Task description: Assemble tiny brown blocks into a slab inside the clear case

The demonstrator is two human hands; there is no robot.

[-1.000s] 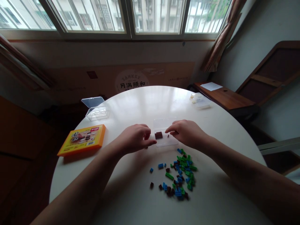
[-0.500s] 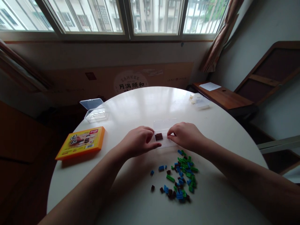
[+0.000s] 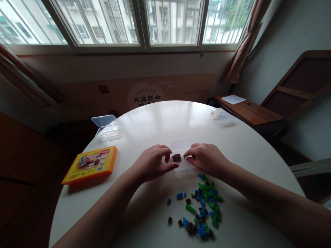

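A shallow clear plastic box lies on the table in front of me, its lid folded back. Inside, toward its left end, sits a block of dark brown toy bricks pressed together in rows. My left hand grips the box's left end, forefinger at the side wall and thumb at the front corner. Over the right part of the box, my right hand pinches a small dark brown brick, mostly hidden by the fingertips. Loose blue, green and brown bricks are heaped nearer to me.
On the left lies a yellow-orange game box, with an open clear container behind it. Another clear container stands at the far right of the round white table. Beyond the table is a wooden desk.
The view has tipped up slightly, so everything appears a little lower. My right fingers now show a small brown brick at their tips. The left hand keeps its place at the box.
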